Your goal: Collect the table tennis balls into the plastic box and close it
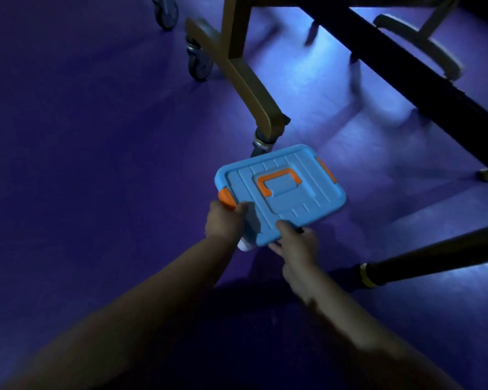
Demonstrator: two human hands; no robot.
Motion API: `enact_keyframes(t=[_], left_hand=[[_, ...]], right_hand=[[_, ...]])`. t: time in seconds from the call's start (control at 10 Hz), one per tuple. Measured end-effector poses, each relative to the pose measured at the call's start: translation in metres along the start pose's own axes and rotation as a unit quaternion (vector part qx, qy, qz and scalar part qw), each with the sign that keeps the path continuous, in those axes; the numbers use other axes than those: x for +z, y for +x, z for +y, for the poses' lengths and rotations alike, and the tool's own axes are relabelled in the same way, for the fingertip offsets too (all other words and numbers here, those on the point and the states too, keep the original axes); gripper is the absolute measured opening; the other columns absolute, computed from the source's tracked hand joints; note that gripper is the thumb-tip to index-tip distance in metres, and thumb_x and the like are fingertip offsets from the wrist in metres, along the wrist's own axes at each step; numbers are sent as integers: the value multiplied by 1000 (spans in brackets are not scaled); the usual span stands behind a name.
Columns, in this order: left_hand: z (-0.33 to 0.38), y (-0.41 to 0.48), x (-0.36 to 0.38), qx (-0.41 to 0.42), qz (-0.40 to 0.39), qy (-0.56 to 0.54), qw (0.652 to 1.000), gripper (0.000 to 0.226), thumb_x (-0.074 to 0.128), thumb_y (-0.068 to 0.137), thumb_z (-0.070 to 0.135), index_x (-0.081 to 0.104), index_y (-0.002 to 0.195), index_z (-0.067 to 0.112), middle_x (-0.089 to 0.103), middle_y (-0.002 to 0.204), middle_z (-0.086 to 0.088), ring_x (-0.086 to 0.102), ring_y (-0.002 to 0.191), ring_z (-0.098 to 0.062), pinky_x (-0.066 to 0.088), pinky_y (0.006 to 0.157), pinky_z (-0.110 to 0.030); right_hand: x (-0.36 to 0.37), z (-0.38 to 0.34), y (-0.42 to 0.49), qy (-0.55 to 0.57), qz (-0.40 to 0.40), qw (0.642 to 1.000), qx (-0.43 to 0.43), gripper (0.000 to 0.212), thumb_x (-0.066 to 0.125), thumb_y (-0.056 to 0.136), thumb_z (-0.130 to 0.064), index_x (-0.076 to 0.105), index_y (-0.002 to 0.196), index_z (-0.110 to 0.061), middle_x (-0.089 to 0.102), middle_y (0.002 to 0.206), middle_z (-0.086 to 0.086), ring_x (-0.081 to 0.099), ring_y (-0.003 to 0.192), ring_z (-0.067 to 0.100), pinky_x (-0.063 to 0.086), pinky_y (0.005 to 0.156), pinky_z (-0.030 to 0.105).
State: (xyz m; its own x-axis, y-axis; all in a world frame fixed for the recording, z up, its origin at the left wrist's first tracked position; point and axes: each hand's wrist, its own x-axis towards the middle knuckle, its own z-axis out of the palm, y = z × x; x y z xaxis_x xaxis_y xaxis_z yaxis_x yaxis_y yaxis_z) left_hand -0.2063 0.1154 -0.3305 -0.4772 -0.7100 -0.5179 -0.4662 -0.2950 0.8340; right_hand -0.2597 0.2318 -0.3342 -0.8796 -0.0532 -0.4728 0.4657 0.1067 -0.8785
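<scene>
Both your hands are on the plastic box (pixel 282 198) here. It sits low over the purple floor (pixel 96 164), tilted a bit, right in front of a caster (pixel 261 144) on the brown table leg (pixel 254 88). The blue lid (pixel 302 170) is on top with the orange handle (pixel 279 180) folded flat.

Your left hand (pixel 226 220) is curled round the near left corner, thumb right by the orange latch (pixel 227 199). Your right hand (pixel 296 243) pinches the near edge, thumb on the lid and fingers underneath.

Stuff I'd watch:
- I can't tell if either latch is actually snapped down. If one isn't, that tilt plus a grip on one edge only could let the lid pop up and spill whatever's inside.
- No balls are in sight, so I can't say they're all in. The white bit (pixel 244 245) poking out under your left hand might be the box body or a stray ball, too blurry to call.
- You're close to that caster. Bump it and the far corner could get knocked loose.
</scene>
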Motion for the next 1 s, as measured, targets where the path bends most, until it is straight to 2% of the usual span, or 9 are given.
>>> enact_keyframes(t=[0.1, 0.2, 0.3, 0.5, 0.6, 0.7, 0.8, 0.9, 1.0], left_hand=[[0, -2, 17, 20, -59, -19, 998, 48, 67, 80, 19, 49, 119, -1, 61, 110, -19, 54, 80, -18, 42, 62, -29], [-1, -2, 22, 24, -40, -27, 999, 61, 68, 82, 15, 37, 132, 0, 53, 120, -16, 56, 102, -31, 46, 76, -35], [-5, 8, 14, 12, -25, -23, 999, 56, 67, 81, 16, 40, 128, -1, 55, 122, -23, 58, 106, -38, 50, 81, -42], [-4, 31, -7, -4, -14, -34, 999, 55, 63, 84, 17, 42, 129, -6, 57, 122, -26, 60, 103, -40, 45, 66, -31], [-3, 42, -18, -6, -16, -45, 999, 52, 62, 79, 20, 46, 122, -5, 59, 118, -27, 62, 92, -37, 47, 66, -37], [-3, 51, -29, -8, -11, -50, 999, 42, 60, 83, 17, 45, 120, 4, 59, 115, -18, 60, 91, -32, 51, 78, -43], [3, 48, -44, -10, -14, -19, 1000, 39, 57, 85, 16, 47, 121, 7, 60, 113, -11, 60, 101, -33, 49, 88, -45], [8, 32, -63, -10, -32, -28, 999, 32, 56, 84, 17, 54, 115, 12, 64, 105, -7, 63, 94, -31, 52, 84, -45], [9, 12, -90, -27, -46, -29, 998, 24, 56, 85, 17, 57, 108, 13, 68, 103, -11, 61, 81, -26, 52, 75, -41]], right_hand=[[-16, -14, 28, 7, 46, 999, 1, 33, 64, 75, -4, 65, 107, 4, 71, 96, 16, 70, 77, 23, 60, 62, 35], [-30, -25, 49, -11, 61, 998, -12, 29, 63, 78, -4, 65, 105, 5, 70, 95, 15, 68, 69, 16, 59, 55, 29], [-36, -33, 63, -6, 66, 998, -23, 27, 62, 80, -3, 64, 104, 7, 69, 95, 16, 67, 70, 17, 59, 53, 28], [-27, -31, 74, -14, 77, 996, -34, 20, 59, 83, -4, 64, 100, 5, 68, 92, 16, 67, 70, 17, 57, 49, 26], [-23, -21, 78, -28, 95, 994, -40, 28, 59, 83, -13, 64, 106, 4, 69, 99, 19, 68, 74, 22, 57, 50, 28], [-18, -6, 70, -132, 169, 974, -68, 52, 60, 78, -38, 55, 116, -2, 62, 119, 22, 63, 96, 31, 53, 74, 38], [-11, 1, 44, -414, 197, 856, -240, 70, 50, 84, -46, 42, 139, -2, 45, 140, 22, 43, 127, 34, 29, 106, 40], [2, 3, 17, -539, 127, 673, -490, 48, 54, 78, -24, 61, 121, -5, 62, 121, 18, 51, 110, 32, 38, 92, 41], [27, 3, -14, -548, -13, 683, -482, 47, 47, 75, -23, 65, 116, -9, 66, 114, 13, 56, 103, 32, 49, 87, 43]])
